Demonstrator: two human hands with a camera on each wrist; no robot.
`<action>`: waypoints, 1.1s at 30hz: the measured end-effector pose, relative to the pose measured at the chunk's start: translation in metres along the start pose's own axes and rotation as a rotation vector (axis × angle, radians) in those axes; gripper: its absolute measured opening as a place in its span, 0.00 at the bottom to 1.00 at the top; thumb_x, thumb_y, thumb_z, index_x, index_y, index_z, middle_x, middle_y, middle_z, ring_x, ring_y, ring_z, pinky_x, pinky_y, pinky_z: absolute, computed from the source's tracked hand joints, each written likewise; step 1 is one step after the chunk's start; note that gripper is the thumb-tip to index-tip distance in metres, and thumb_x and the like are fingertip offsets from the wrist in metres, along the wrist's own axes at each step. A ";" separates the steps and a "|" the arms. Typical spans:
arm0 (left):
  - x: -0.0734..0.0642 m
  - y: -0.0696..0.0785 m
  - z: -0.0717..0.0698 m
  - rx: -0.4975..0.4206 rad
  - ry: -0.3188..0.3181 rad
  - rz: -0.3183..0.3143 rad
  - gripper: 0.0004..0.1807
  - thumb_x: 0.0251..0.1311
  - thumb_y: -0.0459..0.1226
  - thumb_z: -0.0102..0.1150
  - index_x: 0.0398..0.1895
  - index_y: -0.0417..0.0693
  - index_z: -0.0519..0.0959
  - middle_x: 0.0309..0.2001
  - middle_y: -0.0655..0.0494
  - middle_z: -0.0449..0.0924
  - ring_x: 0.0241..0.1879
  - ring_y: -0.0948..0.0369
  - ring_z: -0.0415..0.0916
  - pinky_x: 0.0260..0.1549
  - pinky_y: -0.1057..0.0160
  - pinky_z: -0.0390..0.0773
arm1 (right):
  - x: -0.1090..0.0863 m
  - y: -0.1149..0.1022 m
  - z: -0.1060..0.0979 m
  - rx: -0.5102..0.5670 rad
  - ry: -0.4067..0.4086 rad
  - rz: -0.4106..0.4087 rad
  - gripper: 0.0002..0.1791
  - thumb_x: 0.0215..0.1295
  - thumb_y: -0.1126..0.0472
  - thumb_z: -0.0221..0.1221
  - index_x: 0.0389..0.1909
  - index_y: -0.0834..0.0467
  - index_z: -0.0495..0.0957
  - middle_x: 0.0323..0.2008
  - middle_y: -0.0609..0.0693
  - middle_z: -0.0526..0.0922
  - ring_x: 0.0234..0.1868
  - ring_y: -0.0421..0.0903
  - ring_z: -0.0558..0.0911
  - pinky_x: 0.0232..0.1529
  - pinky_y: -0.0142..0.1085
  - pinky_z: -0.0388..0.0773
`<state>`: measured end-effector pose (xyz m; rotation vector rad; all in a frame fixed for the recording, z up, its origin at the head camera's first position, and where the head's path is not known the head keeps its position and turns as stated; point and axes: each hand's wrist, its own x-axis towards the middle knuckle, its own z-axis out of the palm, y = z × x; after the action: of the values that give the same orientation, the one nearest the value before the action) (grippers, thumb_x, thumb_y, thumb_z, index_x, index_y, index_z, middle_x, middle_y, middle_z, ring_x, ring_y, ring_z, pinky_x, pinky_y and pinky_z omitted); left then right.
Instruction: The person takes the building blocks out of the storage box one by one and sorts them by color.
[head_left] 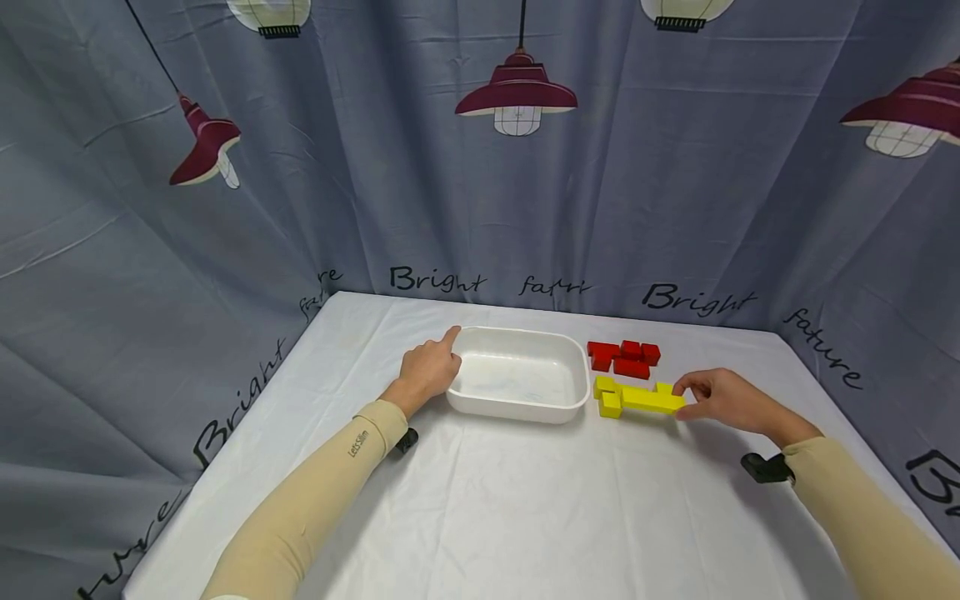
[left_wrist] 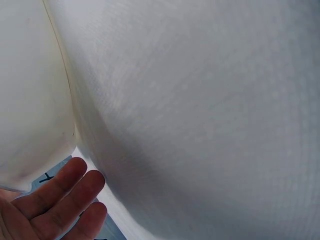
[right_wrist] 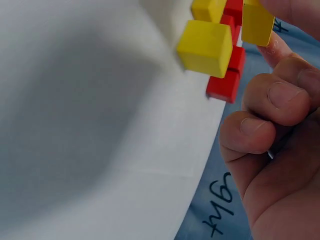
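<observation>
At the left rim of a white rectangular tray [head_left: 517,412] is my left hand [head_left: 430,367]. It holds the rim between thumb and forefinger, the forefinger stretched toward the far corner. Three lightly bent fingers [left_wrist: 70,197] show below the tray wall [left_wrist: 35,100] in the left wrist view. On the right, my right hand [head_left: 723,398] pinches the near end of a long yellow block [head_left: 651,400] between thumb and fingers; its other fingers [right_wrist: 280,100] curl inward. Smaller yellow blocks [head_left: 610,405] lie by the long block's far end, with another [head_left: 663,388] behind it.
Several red blocks [head_left: 632,367] sit in a cluster behind the yellow ones, just right of the tray. A white cloth covers the table [head_left: 540,508]. Grey-blue curtains [head_left: 420,192] printed with lamps and lettering hang behind and beside it.
</observation>
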<state>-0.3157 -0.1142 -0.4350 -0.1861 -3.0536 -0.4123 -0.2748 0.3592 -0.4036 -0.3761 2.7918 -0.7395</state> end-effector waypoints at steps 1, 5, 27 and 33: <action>0.000 0.000 0.000 -0.001 0.001 -0.001 0.32 0.72 0.42 0.43 0.79 0.57 0.57 0.42 0.42 0.86 0.27 0.52 0.78 0.30 0.51 0.78 | 0.000 0.002 0.001 0.004 0.002 0.009 0.23 0.55 0.53 0.73 0.48 0.61 0.81 0.21 0.46 0.64 0.25 0.44 0.66 0.25 0.34 0.61; 0.000 0.001 0.000 -0.005 0.003 -0.003 0.32 0.72 0.42 0.43 0.79 0.58 0.57 0.42 0.43 0.86 0.26 0.53 0.77 0.29 0.51 0.78 | -0.002 0.007 0.005 0.025 -0.001 0.026 0.24 0.55 0.54 0.73 0.49 0.62 0.81 0.21 0.47 0.64 0.24 0.44 0.66 0.24 0.34 0.60; -0.002 0.001 -0.001 -0.008 -0.001 -0.002 0.32 0.71 0.42 0.41 0.79 0.58 0.56 0.38 0.44 0.86 0.24 0.54 0.76 0.24 0.54 0.75 | -0.003 0.029 0.033 0.026 0.056 0.072 0.27 0.53 0.51 0.74 0.50 0.62 0.81 0.23 0.47 0.66 0.24 0.45 0.66 0.22 0.34 0.59; -0.001 0.000 -0.001 -0.001 0.001 -0.003 0.32 0.71 0.43 0.42 0.79 0.58 0.56 0.39 0.44 0.86 0.23 0.54 0.76 0.25 0.54 0.76 | -0.003 0.034 0.039 0.019 0.083 0.090 0.29 0.54 0.51 0.73 0.53 0.63 0.80 0.24 0.49 0.67 0.24 0.46 0.66 0.22 0.34 0.60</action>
<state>-0.3150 -0.1140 -0.4342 -0.1812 -3.0530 -0.4135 -0.2674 0.3705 -0.4537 -0.2193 2.8547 -0.7777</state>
